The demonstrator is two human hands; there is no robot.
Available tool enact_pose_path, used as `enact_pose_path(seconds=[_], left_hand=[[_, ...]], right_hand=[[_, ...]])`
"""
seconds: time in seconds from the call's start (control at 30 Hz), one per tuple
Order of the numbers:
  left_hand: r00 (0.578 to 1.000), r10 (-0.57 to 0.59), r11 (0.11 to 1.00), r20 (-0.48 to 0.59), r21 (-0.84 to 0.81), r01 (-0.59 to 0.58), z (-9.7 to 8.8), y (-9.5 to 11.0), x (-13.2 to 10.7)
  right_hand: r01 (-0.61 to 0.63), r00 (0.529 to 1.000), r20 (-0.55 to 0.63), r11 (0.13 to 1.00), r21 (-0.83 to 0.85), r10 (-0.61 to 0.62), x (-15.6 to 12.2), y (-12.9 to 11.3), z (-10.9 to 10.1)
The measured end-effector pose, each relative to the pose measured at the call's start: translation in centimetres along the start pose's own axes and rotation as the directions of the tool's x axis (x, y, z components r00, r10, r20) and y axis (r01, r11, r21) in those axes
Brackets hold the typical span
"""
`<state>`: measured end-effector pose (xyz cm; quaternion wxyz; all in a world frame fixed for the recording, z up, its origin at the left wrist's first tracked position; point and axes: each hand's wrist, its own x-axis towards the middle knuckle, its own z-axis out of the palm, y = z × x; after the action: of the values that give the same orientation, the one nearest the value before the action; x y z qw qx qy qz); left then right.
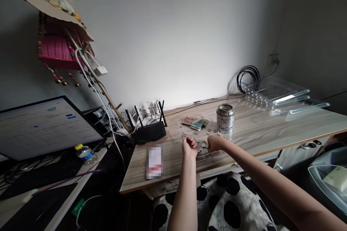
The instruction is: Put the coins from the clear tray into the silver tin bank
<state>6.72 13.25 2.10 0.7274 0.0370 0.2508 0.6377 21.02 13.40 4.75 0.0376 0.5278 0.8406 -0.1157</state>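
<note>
A: Where do our hands sit against the coins (202, 147)?

B: Both are down at the near edge of the clear tray (181, 130), on the wooden desk (260, 130). Our left hand (189, 147) is curled into a loose fist at the left of the heap; we cannot tell if a coin is inside it. Our right hand (215, 143) lies just right of the heap, fingers bent down onto the coins, touching them; whether it has pinched one we cannot tell either

A: So which hand is nearer?

B: The heap lies between the two, hardly apart from either. The right one covers more of it, so we judge it the closer. The coins spread left to right along the tray's near side, with a few strays farther in

A: How do they look?

B: Small, flat, silvery and dull gold, lying loose and overlapping. Too small for us to read any face

A: And around them?

B: At the far end of the tray lie a few banknotes (193, 122), reddish and green. Just right of the tray stands a metal tin (225, 118), upright, open at the top. Left of the tray sits a black router (150, 130) with its antennas up, and near us a blurred packet (154, 161) lies flat on the desk. Far right, clear acrylic sheets (282, 97) rest stacked
</note>
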Motion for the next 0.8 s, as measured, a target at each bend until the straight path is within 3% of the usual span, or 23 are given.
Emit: enact_pose_path(seconds=[0.1,0.27,0.37,0.47,0.53,0.67,0.8], left_hand=[[1.0,0.0,1.0,-0.015,-0.012,-0.001,-0.1,0.0,0.0],[0.999,0.029,0.999,-0.015,-0.013,-0.029,0.1,-0.1,-0.1],[0.999,0.026,1.0,-0.02,-0.002,-0.026,0.2,-0.1,-0.2],[0.999,0.012,1.0,-0.037,-0.003,-0.013,0.3,0.0,-0.2],[0.999,0.014,1.0,-0.035,-0.014,-0.015,0.3,0.0,-0.2],[0.999,0.024,0.999,-0.035,-0.027,-0.025,0.4,0.0,-0.2],[0.999,0.014,1.0,-0.041,-0.026,-0.015,0.3,0.0,-0.2]], right_hand=[[0.063,0.997,0.035,0.996,0.071,-0.066,0.1,0.2,0.1],[0.109,0.993,-0.06,0.98,0.168,-0.1,0.3,1.5,0.8],[0.063,0.987,0.126,0.964,0.259,-0.098,0.6,2.1,0.5],[0.032,0.95,0.283,0.943,0.33,-0.131,0.7,2.0,-0.2],[0.083,0.963,0.216,0.941,0.327,-0.16,0.8,1.6,-0.3],[0.211,0.977,-0.058,0.94,0.267,-0.203,0.6,0.8,0.0],[0.227,0.971,-0.121,0.949,0.22,-0.204,0.2,0.4,0.2]])
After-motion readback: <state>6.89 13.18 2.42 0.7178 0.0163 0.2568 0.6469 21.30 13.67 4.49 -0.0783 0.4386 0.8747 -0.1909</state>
